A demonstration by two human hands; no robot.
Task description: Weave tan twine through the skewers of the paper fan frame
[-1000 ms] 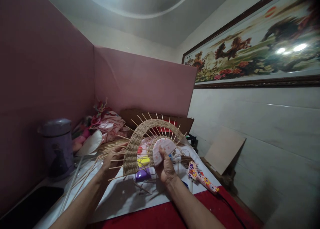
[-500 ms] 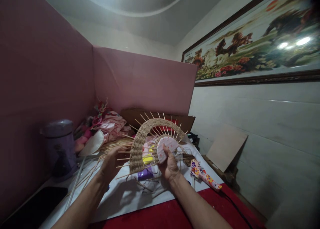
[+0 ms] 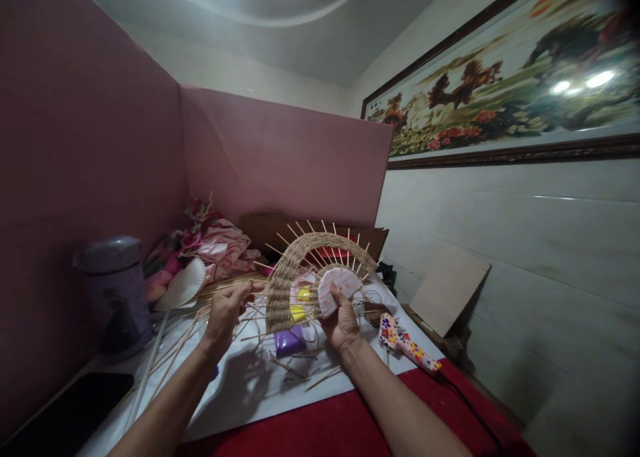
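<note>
A half-round woven fan is held up over the table, with thin pale sticks radiating past its twisted-cord band. My right hand grips it at the semicircular centre, covered in pale pink spotted cloth, with the thumb lying across the front. At the fan's left edge, my left hand is closed, its fingertips pinched at the outer end of one stick. Behind and below the fan, yellow pieces and a purple packet show in part.
A flower-patterned glue gun lies at right, its cord trailing over the red cloth. A lilac flask, white pleated fan and dark flat object are on the left. Loose twigs lie on white paper.
My left hand has moved up from behind the fan's lower left sticks, and its fingers have closed at a stick end. The fan has shifted slightly right in my right hand.
</note>
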